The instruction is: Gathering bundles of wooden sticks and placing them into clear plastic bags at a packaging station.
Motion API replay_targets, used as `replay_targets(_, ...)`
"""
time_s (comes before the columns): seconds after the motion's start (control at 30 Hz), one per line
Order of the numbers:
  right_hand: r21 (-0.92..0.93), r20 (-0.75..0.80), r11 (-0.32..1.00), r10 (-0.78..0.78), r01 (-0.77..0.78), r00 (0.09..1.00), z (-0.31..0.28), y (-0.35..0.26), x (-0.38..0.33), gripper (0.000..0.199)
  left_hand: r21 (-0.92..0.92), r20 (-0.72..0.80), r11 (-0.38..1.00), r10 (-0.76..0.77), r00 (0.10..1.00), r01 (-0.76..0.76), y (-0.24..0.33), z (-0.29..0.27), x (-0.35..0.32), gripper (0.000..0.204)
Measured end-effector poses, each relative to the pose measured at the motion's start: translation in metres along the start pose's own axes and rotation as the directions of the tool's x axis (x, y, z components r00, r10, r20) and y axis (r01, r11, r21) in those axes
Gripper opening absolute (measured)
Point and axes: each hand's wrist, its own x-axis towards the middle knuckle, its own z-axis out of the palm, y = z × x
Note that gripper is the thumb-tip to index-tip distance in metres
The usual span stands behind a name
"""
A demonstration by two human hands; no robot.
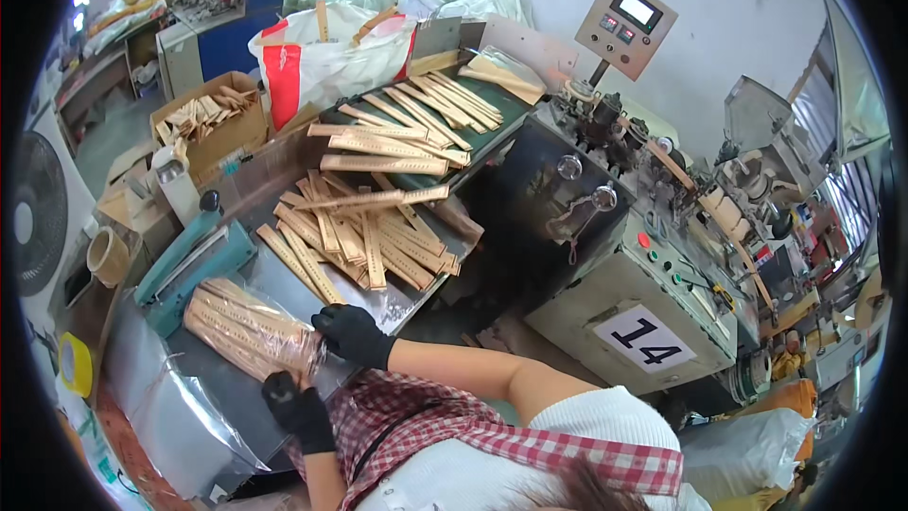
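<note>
A clear plastic bag packed with long, flat tan packets lies on the grey metal table. My left hand, in a black glove, grips the near corner of the bag's end, fingers curled. My right hand, also gloved in black, closes on the gathered plastic at the same end. Beyond the bag stands a teal hand sealer with a black-tipped lever. A loose heap of tan packets is spread past my right hand. An empty-looking sheet of clear plastic lies beside the bag.
More packets rest on a green conveyor belt. Behind are a white-and-red sack and a cardboard box of packets. A machine with buttons stands right. Yellow tape and a fan are left.
</note>
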Motion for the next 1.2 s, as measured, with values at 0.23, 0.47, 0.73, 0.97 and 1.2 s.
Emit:
replay_targets(0.23,0.016,0.149,0.984,-0.179,0.179,0.973,0.050,0.034,-0.012,0.016,-0.019,0.166,0.976,-0.213,0.963,0.219,-0.029,-0.052,-0.005,0.016)
replay_targets(0.47,-0.208,0.028,0.886,-0.419,0.415,0.908,-0.084,0.015,0.171,0.024,0.032,0.220,0.992,-0.127,0.967,0.123,0.020,-0.174,0.195,0.028)
replay_targets(0.73,-0.142,0.163,0.844,-0.495,0.517,0.853,-0.158,-0.031,0.239,0.021,-0.285,0.310,0.958,0.077,0.948,0.016,0.013,-0.233,0.256,0.024)
replay_targets(0.97,-0.227,-0.416,0.688,-0.709,0.690,0.570,-0.167,-0.098,0.186,0.033,-0.459,0.545,0.843,0.018,0.838,0.280,0.046,-0.237,0.236,0.017)
replay_targets(1.2,-0.343,-0.190,0.419,-0.907,0.841,0.375,-0.104,-0.090,0.141,0.017,-0.618,0.534,0.769,0.259,0.805,0.162,0.016,-0.243,0.166,0.044)
